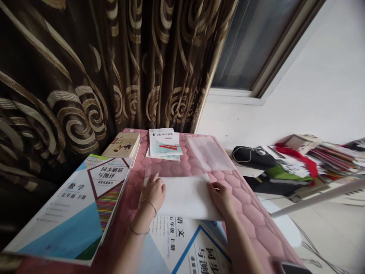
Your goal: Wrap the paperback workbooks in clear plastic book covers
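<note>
A blank white sheet (185, 196), possibly a page or cover, lies across the upper part of a workbook (182, 243) with blue and white patterns. My left hand (154, 192) holds the sheet's left edge, fingers bent over it. On the right edge, my right hand (221, 198) grips the sheet with the thumb on top; its other fingers are mostly hidden. A clear plastic film (172, 170) shows just beyond the sheet's far edge. I cannot tell whether it is joined to the sheet.
A large maths workbook (65, 213) lies on the pink quilted table cover (256, 232) at left. Behind are a small book stack (122, 144), calligraphy booklets (164, 144) and a translucent plastic cover (209, 152). A dark device (293, 267) sits front right. Clutter (296, 160) lies beyond.
</note>
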Available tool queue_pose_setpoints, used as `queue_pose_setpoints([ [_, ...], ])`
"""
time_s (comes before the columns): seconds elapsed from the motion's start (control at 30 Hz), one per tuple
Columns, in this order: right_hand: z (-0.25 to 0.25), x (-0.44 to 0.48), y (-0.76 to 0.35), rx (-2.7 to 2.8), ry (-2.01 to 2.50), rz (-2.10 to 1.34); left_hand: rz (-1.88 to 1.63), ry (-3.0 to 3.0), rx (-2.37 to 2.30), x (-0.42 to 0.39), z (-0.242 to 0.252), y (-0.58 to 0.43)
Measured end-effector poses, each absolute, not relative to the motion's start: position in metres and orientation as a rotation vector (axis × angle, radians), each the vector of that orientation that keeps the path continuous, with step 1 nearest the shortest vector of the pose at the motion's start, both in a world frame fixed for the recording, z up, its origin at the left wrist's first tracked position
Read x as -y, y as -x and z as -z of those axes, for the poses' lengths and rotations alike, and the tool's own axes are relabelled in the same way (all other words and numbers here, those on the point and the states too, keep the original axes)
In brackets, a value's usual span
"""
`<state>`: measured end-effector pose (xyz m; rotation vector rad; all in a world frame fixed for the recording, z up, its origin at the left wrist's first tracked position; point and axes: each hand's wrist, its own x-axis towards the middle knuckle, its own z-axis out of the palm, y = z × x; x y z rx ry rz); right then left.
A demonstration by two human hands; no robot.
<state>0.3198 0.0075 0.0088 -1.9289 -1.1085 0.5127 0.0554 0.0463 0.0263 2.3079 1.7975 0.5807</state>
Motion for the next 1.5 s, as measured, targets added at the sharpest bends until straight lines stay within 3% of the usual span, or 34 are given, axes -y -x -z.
queue_pose_setpoints([
  [0.17, -0.014, 0.0, -0.321, 1.05, 1.91, -0.472, -0.902, -1.912, -2.141, -0.058, -0.024, -0.017],
  [0.37, -0.036, 0.007, -0.31, 1.023, 1.902, -0.46, -0.969, -1.5, -1.94, -0.062, -0.013, -0.001],
  [0.93, -0.034, 0.022, -0.302, 1.103, 2.281, -0.491, -0.855, -1.536, -1.891, -0.062, -0.006, 0.0],
  [1.3, -0.015, 0.014, -0.312, 1.067, 2.144, -0.584, -0.785, -1.588, -2.009, -0.056, -0.009, 0.001],
  [1.5, -0.016, 0.009, -0.313, 0.992, 1.932, -0.542, -0.944, -1.518, -1.905, -0.054, -0.017, 0.001],
])
